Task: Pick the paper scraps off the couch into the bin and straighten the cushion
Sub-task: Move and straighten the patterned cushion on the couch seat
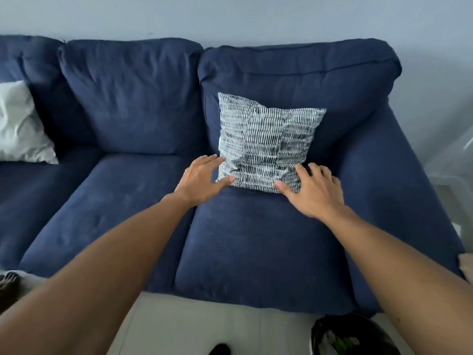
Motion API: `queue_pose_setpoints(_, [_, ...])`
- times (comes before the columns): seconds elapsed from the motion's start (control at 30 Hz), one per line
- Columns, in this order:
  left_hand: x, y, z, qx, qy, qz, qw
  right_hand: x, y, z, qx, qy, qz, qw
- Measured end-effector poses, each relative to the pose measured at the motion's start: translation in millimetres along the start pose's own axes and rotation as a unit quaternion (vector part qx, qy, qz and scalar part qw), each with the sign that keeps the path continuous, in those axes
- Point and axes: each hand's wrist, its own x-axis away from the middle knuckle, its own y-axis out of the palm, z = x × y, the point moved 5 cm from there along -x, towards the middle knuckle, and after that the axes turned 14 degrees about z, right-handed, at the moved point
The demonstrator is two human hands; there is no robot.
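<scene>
A black-and-white patterned cushion (266, 142) stands upright against the right back pad of the navy couch (143, 190). My left hand (202, 179) is at the cushion's lower left corner, fingers spread, thumb touching the fabric. My right hand (313, 190) is at the lower right corner, fingers apart, thumb and fingertips resting against the bottom edge. Neither hand is closed around the cushion. I see no paper scraps on the seat pads. A bin with a black liner (350, 334) stands on the floor at the bottom right, holding crumpled paper.
A white cushion (20, 126) leans at the couch's far left. The right armrest (399, 180) runs beside the patterned cushion. A clear side table (458, 190) stands to the right of the couch. Pale floor lies in front, with a dark object (220, 349) on it.
</scene>
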Motion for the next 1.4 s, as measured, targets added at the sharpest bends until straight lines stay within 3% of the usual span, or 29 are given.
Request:
queue_pose_setpoints(0.2, [-9, 18, -3, 0.010, 0.008, -0.004, 1.000, -8, 10, 11, -0.004, 0.013, -0.006, 1.000])
queue_pose_setpoints(0.63, [-66, 76, -34, 0.074, -0.063, -0.040, 0.994, -60, 70, 19, -0.024, 0.047, -0.034, 0.998])
queue_pose_setpoints(0.87, [-102, 131, -72, 0.090, -0.113, -0.080, 0.986, -103, 130, 36, -0.043, 0.097, -0.049, 0.993])
queue_pose_setpoints(1.4, [-166, 212, -120, 0.225, -0.189, -0.047, 0.955, -163, 228, 63, -0.168, 0.234, -0.022, 0.958])
